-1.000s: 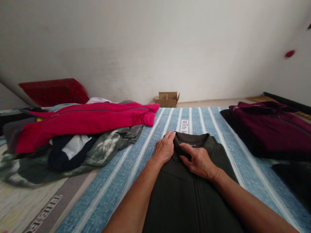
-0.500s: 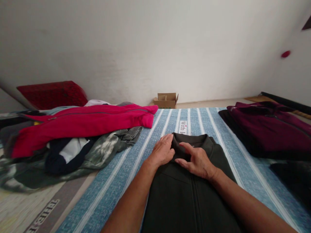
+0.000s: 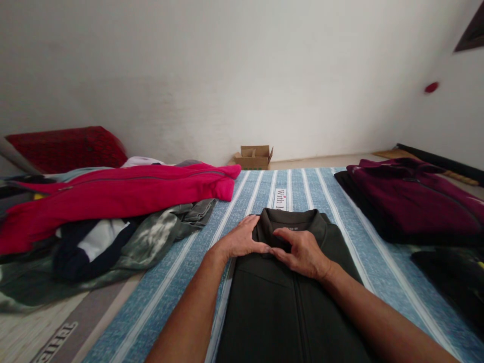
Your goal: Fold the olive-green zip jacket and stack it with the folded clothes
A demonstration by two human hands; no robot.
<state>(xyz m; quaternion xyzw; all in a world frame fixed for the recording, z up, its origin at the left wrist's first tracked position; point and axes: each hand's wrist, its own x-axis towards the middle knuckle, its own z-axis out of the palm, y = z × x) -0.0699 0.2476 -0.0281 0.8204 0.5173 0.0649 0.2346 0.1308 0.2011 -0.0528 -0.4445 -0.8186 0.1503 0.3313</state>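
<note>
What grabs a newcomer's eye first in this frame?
The bright pink fleece jacket stands out, draped over a heap of mixed clothes at the left. In the centre, a dark olive zip-front jacket lies flat on the blue striped mat, with the left hand and right hand pressed on its collar. A folded maroon garment sits at the right.

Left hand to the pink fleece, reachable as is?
Probably yes: the left hand rests on the dark jacket, and only bare striped mat lies between it and the pink fleece.
</note>
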